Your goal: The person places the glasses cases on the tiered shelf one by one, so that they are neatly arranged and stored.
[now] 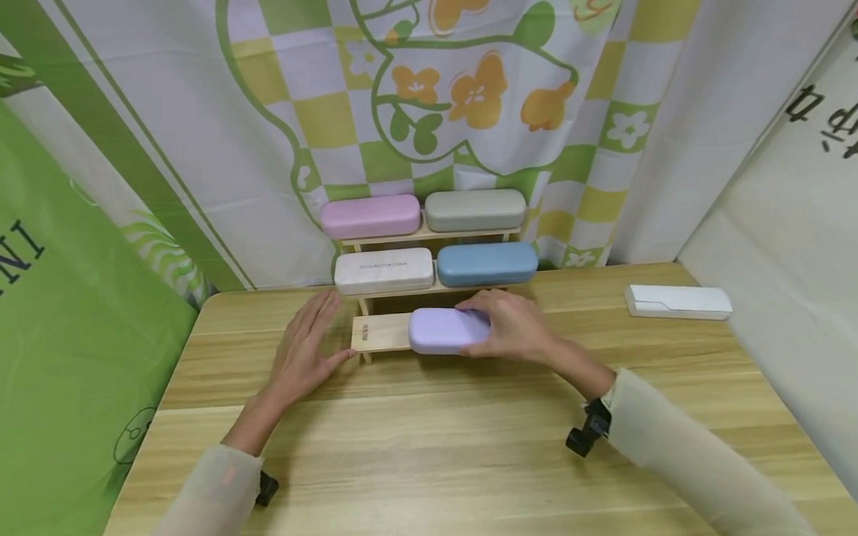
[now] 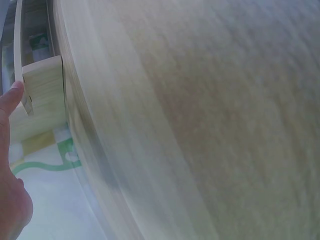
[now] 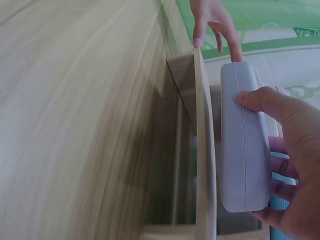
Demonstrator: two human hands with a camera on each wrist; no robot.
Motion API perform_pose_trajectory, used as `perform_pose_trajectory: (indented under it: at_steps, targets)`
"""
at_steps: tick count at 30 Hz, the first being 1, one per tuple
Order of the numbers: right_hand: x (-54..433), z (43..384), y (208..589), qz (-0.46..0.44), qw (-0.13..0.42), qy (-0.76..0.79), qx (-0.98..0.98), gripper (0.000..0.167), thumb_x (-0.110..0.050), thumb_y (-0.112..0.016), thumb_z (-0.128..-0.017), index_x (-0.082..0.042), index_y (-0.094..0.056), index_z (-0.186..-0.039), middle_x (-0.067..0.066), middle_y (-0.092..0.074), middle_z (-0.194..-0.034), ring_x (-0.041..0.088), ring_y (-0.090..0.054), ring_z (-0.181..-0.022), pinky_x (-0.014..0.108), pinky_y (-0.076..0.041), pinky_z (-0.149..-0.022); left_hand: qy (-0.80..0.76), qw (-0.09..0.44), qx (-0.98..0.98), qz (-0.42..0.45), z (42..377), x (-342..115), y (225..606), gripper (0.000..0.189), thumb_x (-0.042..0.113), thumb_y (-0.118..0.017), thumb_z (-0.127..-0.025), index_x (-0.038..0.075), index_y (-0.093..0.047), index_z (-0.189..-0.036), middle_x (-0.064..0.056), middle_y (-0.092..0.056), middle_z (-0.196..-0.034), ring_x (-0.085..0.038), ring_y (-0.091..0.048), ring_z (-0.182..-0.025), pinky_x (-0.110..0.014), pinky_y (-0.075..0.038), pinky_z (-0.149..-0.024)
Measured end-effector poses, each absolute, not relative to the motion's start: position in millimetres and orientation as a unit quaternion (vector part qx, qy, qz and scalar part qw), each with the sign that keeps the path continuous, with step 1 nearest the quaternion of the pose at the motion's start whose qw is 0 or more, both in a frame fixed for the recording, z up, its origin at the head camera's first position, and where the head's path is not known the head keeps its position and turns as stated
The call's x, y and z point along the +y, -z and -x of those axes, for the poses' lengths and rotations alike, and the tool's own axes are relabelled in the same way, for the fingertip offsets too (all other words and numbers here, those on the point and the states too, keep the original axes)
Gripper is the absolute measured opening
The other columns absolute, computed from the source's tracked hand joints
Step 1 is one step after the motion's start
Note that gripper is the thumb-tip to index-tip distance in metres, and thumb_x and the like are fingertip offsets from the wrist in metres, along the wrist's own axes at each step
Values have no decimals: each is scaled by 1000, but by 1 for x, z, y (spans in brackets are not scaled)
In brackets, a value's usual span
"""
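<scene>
A lilac glasses case (image 1: 445, 330) (image 3: 242, 140) lies on the bottom step (image 1: 378, 333) (image 3: 204, 150) of a small wooden stepped rack. My right hand (image 1: 498, 327) (image 3: 280, 150) grips the case's right end, thumb on the near side and fingers behind it. My left hand (image 1: 321, 335) (image 3: 215, 25) has straight fingers, and it touches the left end of that bottom step (image 2: 45, 90) with a fingertip (image 2: 12, 97).
The rack's upper steps carry a pink case (image 1: 370, 216), a grey-green case (image 1: 475, 209), a beige case (image 1: 383, 271) and a blue case (image 1: 487, 263). A white case (image 1: 678, 301) lies at the table's (image 1: 435, 441) far right. Patterned curtains hang behind and beside the table.
</scene>
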State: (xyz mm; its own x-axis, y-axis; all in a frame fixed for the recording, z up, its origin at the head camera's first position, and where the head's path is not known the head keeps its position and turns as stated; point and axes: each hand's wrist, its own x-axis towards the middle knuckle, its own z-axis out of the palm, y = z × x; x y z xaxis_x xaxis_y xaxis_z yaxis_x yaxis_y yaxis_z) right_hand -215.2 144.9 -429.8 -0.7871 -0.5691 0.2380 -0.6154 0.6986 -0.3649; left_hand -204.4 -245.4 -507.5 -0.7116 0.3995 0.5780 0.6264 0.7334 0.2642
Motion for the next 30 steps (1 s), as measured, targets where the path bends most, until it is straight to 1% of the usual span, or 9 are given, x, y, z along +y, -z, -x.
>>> perform_pose_trajectory:
  at_steps: [4,7,12,18,25,30]
  targets:
    - [132,216,433,-314,50,-219,-922,70,-48,-96,-71,-14,-76,-129,8,-75,-125,24,-70,-107,37,-59,-77,214,238,-907,274,203,-245,504,114,26,-100,-72,4,-36,-164,-19,-30,-171,-42,-32,-155,-63,-33,-123]
    - [123,217,436,-314,54,-222,-922,70,-49,-95,-72,-14,-76,-129,7,-75,-125,23,-70,-107,37,-59,-76,206,232,-910,273,203,-245,501,115,27,-100,-72,5,-36,-164,-19,-30,-171,-41,-30,-156,-62,-32,-125]
    - [108,219,439,-319,60,-237,-916,69,-46,-96,-71,-12,-76,-128,8,-76,-125,24,-71,-108,39,-60,-80,192,232,-911,281,205,-247,499,117,30,-101,-71,4,-35,-164,-21,-33,-170,-42,-32,-155,-61,-31,-125]
    - [93,221,440,-314,66,-233,-918,68,-46,-97,-70,-15,-77,-127,5,-77,-123,23,-71,-103,37,-60,-74,184,244,-906,295,207,-249,500,117,32,-100,-70,3,-36,-163,-21,-34,-169,-42,-34,-154,-60,-34,-123]
    - [79,227,442,-323,77,-230,-915,69,-47,-97,-70,-15,-76,-128,4,-77,-124,22,-72,-105,35,-60,-74,180,249,-902,304,209,-250,501,118,34,-100,-71,2,-35,-164,-19,-34,-170,-40,-33,-155,-60,-35,-123]
    - [71,229,444,-326,80,-227,-914,70,-47,-97,-71,-16,-76,-129,4,-77,-124,22,-72,-101,33,-59,-70,182,248,-902,304,209,-250,501,118,34,-100,-71,2,-35,-164,-18,-34,-170,-40,-34,-154,-60,-35,-123]
